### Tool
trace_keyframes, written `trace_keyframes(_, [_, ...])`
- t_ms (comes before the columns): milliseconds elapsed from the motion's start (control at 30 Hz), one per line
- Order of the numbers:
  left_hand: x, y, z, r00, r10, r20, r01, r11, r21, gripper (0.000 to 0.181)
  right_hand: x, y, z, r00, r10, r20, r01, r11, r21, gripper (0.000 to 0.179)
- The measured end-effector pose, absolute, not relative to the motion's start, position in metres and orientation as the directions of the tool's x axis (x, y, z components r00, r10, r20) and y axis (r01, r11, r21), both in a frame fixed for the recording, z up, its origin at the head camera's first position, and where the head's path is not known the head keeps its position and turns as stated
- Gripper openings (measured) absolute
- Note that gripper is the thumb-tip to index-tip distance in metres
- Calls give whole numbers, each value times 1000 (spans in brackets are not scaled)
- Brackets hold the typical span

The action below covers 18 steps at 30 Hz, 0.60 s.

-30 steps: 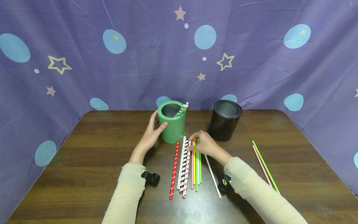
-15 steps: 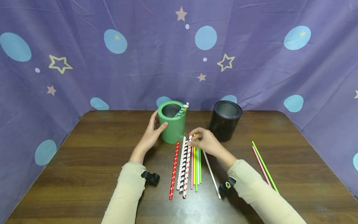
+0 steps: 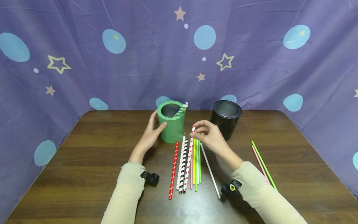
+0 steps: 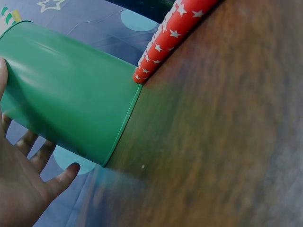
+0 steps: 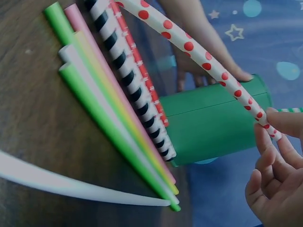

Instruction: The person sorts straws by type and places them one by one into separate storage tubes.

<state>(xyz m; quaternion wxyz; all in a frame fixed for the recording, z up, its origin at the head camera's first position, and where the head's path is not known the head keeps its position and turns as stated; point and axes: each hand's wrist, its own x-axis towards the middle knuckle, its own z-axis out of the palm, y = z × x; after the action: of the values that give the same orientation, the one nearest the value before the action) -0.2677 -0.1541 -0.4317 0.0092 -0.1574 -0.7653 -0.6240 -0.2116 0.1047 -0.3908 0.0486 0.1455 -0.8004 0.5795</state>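
Observation:
My left hand (image 3: 149, 137) holds the green can (image 3: 172, 132) from its left side, thumb on the front and fingers behind. A few striped straws (image 3: 181, 110) lean out of its mouth. My right hand (image 3: 211, 137) pinches the upper end of a white paper straw with red dots (image 5: 189, 46) between thumb and fingertips. That end is raised, and the straw slants down toward the near side. On the table beside it lie a black-and-white striped straw (image 3: 183, 174), a white straw with small dots (image 3: 180, 174) and a red straw with white stars (image 3: 173, 171).
Several thin plain straws (image 3: 196, 174) in pink, yellow, green and white lie to the right of the patterned ones. A white straw (image 3: 211, 172) lies aslant. A black can (image 3: 226, 123) stands at the back right. Green (image 3: 264, 165) and pink straws (image 3: 258, 161) lie far right.
My right hand has moved up and to the right, lifting the top end of the red-dotted straw off the row. My left hand has stayed at the green can.

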Motion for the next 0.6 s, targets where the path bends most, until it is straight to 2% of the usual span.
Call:
trace_keyframes(133, [-267,-153,-433,-949,225,220,264,186,946,71,-209,108,-379,-940,-141,311,-336,218,-916,32])
trace_keyframes(300, [-266,-153,-433,-945,222,240,281,179,943,70,-206,110,-363,-914,-26,405,-405,109,-908,31])
trace_keyframes(600, [-265,-153,-432,-945,223,239,282,187,941,71,-204,111,-340,-765,255,591,-634,-139,-761,32])
